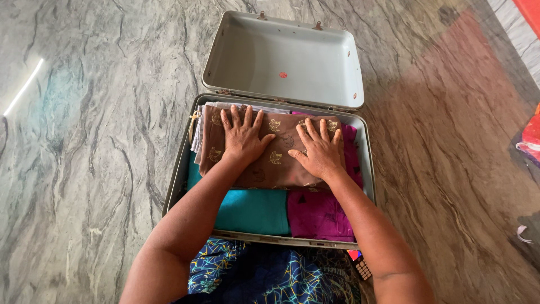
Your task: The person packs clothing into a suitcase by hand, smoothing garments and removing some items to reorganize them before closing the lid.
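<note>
Hands flat, both pressing down on a folded brown cloth (275,160) in an open grey metal suitcase (368,169) on a marbled stone floor (84,169). Left hand (243,138) sits at about 10 o'clock on the cloth, fingers spread, palm down, gripping nothing; right hand (319,149) at about 2 o'clock, same pose, fingers fanned toward the far wall of the case. The two hands are apart, near each other, not touching. Judgement: the step looks like flattening the cloth onto the stack, and doing it well would mean even pressure from both palms, weight kept over the middle, edges kept inside the case walls, no bunching at the left side where layered pale fabric edges (197,135) stick out. Brown cloth is a neat rectangle with small gold printed motifs, top layer, filling the far half of the case from 9 to 3 o'clock. Below it at 7 o'clock lies a folded teal cloth (253,211); at 5 o'clock a folded magenta cloth (318,217) with small dark marks, running up the right side under the brown one. Suitcase lid (284,59) lies open at 12 o'clock, pale grey inside, empty, hinged at the far edge. Blue patterned garment (264,273) on the person's lap at 6 o'clock, touching the near rim. Red item (531,138) at 3 o'clock, well apart, partly cut off.
</note>
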